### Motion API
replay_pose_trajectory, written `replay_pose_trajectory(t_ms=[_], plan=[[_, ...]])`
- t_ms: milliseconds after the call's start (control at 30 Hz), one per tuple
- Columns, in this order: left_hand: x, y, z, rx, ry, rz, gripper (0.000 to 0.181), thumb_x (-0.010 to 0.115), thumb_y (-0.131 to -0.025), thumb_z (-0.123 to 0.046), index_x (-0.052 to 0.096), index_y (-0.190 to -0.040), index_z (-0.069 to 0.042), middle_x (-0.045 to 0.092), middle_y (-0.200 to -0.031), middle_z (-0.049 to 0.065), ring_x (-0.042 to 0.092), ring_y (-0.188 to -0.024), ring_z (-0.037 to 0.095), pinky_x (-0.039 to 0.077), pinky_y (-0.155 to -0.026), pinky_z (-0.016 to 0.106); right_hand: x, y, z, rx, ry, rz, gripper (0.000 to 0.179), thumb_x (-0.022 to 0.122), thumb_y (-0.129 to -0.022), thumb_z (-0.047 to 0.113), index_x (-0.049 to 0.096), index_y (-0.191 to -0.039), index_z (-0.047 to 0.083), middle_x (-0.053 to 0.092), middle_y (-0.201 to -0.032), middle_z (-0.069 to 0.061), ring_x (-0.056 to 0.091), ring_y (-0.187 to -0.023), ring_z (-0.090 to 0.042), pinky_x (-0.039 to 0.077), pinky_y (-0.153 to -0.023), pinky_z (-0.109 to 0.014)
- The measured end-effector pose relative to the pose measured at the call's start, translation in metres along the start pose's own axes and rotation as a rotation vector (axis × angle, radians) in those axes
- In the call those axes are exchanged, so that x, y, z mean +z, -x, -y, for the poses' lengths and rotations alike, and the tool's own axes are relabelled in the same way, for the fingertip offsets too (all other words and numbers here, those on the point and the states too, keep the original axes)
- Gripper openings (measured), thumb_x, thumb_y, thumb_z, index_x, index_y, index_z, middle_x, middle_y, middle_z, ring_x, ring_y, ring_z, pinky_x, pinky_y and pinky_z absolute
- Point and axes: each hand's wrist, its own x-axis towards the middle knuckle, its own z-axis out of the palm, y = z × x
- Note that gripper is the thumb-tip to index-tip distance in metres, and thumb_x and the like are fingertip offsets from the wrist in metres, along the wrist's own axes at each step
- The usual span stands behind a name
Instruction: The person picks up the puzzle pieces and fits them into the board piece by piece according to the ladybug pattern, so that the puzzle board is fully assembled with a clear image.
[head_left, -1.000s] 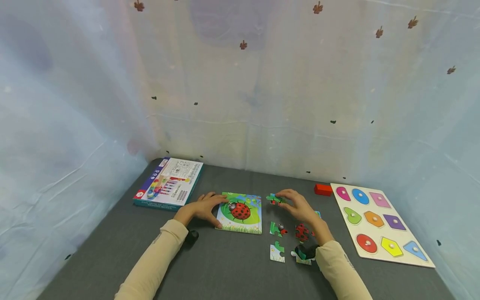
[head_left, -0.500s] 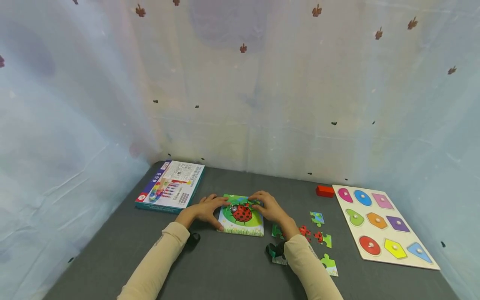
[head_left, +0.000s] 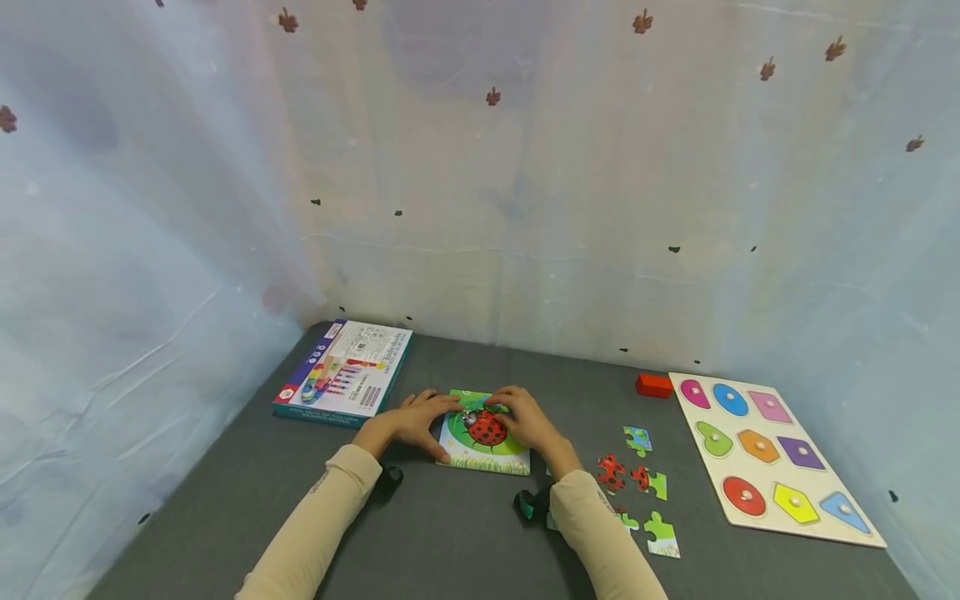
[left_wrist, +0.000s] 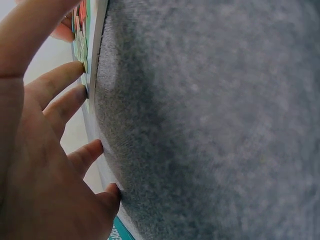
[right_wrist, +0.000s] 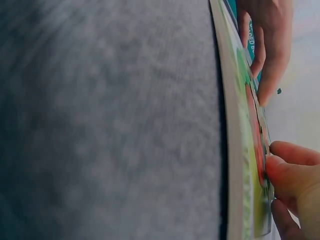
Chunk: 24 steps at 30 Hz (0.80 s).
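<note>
A square ladybug picture board (head_left: 491, 462) lies on the dark tabletop in the head view. My left hand (head_left: 414, 420) rests against its left side, thumb at the near edge and fingers spread along the far corner. My right hand (head_left: 527, 418) pinches a small green jigsaw piece (head_left: 496, 408) over the upper part of the picture; the fingers hide much of it. In the right wrist view the right thumb (right_wrist: 284, 175) is low against the board's surface. Several loose jigsaw pieces lie to the right, among them a red spotted piece (head_left: 611, 472) and a blue-green one (head_left: 638, 439).
A flat paint-set box (head_left: 360, 371) lies at the back left. Toward the back right sit a red block (head_left: 654, 385) and a board of knobbed shapes (head_left: 769, 519). A pale curtain (head_left: 495, 283) hangs behind the table. The right forearm covers some loose pieces.
My right hand has carried the green jigsaw piece leftward from beside the picture board onto its upper part, then shifted slightly further left. The left hand has stayed at the board's left side.
</note>
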Motion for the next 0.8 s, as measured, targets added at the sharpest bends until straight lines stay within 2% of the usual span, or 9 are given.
replay_pose_trajectory(t_ms=[267,500,633,800], plan=[[-0.002,-0.002,-0.004,-0.012,-0.022,0.005,0.089,0.075,-0.072,-0.052,0.036,-0.145,-0.021,0.028,-0.151,0.006,0.016,-0.138,0.040,0.012,-0.103,0.066,0.004,-0.002,0.001,0.012,0.003,0.011,0.025,0.064,-0.087,0.003,0.066,-0.112,0.003,0.057,-0.116,-0.017,0.051,-0.106,-0.034,0.043,-0.088,-0.049],[-0.001,-0.006,-0.016,-0.088,-0.117,0.005,0.085,0.067,-0.074,-0.061,0.035,-0.145,-0.027,0.030,-0.149,0.004,0.017,-0.137,0.039,0.018,-0.100,0.067,0.007,-0.001,0.000,0.017,0.008,0.004,0.025,0.064,-0.087,0.004,0.066,-0.112,0.004,0.056,-0.116,-0.016,0.051,-0.105,-0.033,0.044,-0.086,-0.048],[0.001,-0.008,-0.017,-0.111,-0.161,0.000,0.084,0.065,-0.074,-0.063,0.036,-0.145,-0.030,0.030,-0.147,0.001,0.019,-0.136,0.036,0.018,-0.100,0.066,0.008,-0.001,-0.002,0.022,-0.001,0.011,0.026,0.064,-0.087,0.005,0.066,-0.113,0.004,0.055,-0.116,-0.016,0.051,-0.105,-0.033,0.044,-0.085,-0.047],[0.003,-0.011,-0.015,-0.109,-0.160,-0.013,0.083,0.068,-0.073,-0.062,0.038,-0.144,-0.030,0.031,-0.146,0.000,0.019,-0.136,0.038,0.018,-0.100,0.067,0.008,-0.001,-0.003,0.014,0.001,0.006,0.026,0.063,-0.088,0.004,0.066,-0.113,0.003,0.054,-0.117,-0.017,0.050,-0.104,-0.032,0.044,-0.084,-0.048]])
